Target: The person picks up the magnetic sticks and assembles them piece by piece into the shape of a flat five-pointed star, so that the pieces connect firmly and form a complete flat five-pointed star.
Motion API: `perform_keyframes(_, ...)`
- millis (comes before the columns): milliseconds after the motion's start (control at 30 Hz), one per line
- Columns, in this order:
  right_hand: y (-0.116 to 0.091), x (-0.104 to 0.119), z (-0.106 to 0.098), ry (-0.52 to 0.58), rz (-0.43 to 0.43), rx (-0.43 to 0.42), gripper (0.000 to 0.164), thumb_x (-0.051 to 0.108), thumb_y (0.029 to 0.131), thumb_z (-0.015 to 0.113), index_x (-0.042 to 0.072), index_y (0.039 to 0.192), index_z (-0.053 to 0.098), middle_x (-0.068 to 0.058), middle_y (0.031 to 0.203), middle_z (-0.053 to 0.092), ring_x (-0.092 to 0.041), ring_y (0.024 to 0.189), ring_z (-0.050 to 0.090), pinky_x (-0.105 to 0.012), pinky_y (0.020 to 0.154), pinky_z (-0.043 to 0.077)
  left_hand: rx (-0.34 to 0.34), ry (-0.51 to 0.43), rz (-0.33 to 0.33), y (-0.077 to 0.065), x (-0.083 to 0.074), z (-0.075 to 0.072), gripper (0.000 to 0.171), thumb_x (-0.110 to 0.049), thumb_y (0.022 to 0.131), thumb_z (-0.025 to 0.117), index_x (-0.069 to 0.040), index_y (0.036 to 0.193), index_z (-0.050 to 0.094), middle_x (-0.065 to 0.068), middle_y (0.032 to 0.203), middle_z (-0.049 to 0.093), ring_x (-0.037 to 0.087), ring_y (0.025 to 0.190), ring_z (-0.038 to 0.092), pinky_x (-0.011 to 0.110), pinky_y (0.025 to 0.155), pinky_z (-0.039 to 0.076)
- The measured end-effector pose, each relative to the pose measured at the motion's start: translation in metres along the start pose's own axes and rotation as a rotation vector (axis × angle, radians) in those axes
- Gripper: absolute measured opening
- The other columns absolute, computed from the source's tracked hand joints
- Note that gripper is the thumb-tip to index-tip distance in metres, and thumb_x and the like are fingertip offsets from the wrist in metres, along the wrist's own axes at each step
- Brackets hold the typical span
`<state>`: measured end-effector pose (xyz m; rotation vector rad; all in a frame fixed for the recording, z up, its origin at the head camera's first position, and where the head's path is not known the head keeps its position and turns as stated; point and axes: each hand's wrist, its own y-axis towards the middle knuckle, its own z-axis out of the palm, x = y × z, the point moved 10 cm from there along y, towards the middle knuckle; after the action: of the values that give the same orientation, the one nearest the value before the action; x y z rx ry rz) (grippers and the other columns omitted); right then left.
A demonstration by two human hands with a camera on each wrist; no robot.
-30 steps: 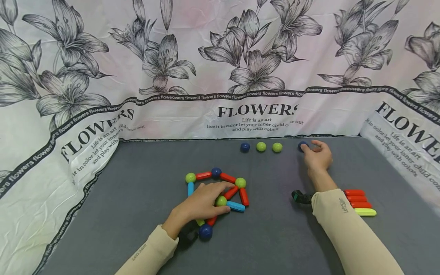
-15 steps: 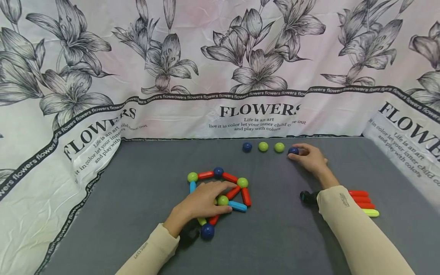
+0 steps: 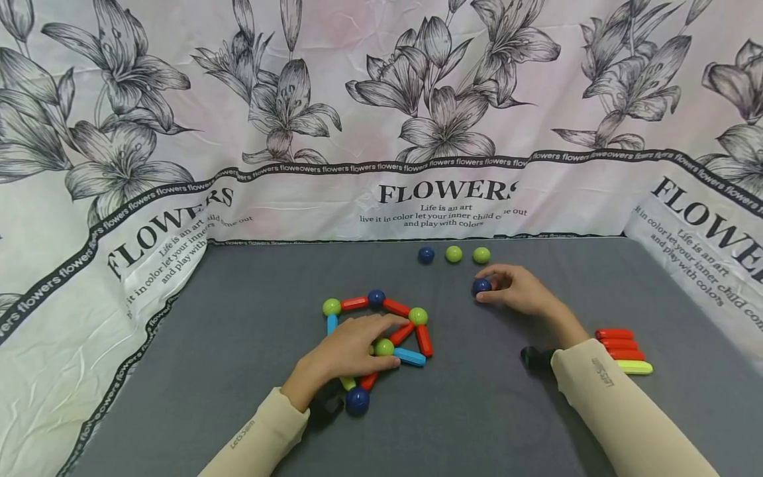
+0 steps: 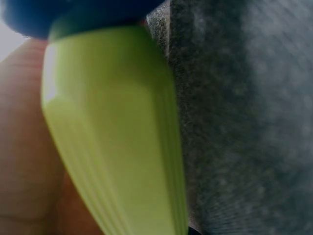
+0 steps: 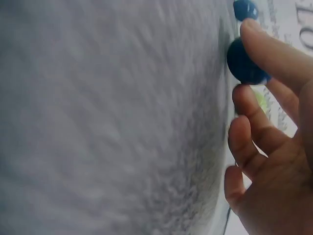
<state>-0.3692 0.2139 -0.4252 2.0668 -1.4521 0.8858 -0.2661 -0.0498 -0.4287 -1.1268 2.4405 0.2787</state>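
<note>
Blue ball (image 3: 481,286), pinched in right hand (image 3: 517,289), between thumb and fingers

Even light fills the head view, a shadow crossing the matte grey tabletop (image 3: 465,424) at four o'clock. In the left wrist view, the lime-green faceted plastic rod (image 4: 117,132) blurs; glare whitens ten o'clock.

High head view, two close wrist views

The head camera looks forward and down over the surface (image 3: 179,371) to its far edge and the cloth (image 3: 286,205) beyond. The left wrist camera faces along a yellow rod (image 4: 117,132), very near. The right wrist camera, tipped sideways, skims the surface; it shares the right hand (image 3: 521,289), blue ball (image 3: 480,286) and cloth with the head view.
</note>
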Motion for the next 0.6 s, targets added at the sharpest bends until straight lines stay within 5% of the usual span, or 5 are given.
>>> perform_keyframes(300,-0.020,0.031,0.038,0.033,-0.113,0.137,0.039,0.024,0.085,0.084,0.012,0.119,0.071,-0.006,0.098,0.068,-0.013,0.076,0.056,-0.026,0.066,0.047,0.010,0.002,0.047,-0.002,-0.008,0.002,0.035,-0.035,0.097,0.070,-0.032,0.131,0.064,-0.006,0.115,0.059,0.007,0.087,0.052,0.026,0.079,0.044)
perform_keyframes(600,-0.043,0.056,0.074,0.079,-0.194,0.215,0.038,0.028,0.083,0.086,0.020,0.115,0.069,0.000,0.097,0.063,-0.014,0.082,0.056,-0.025,0.071,0.047,0.001,0.022,-0.009,0.000,-0.004,0.004,0.023,-0.043,0.093,0.073,-0.035,0.115,0.071,-0.009,0.089,0.050,0.008,0.074,0.045,0.025,0.069,0.036)
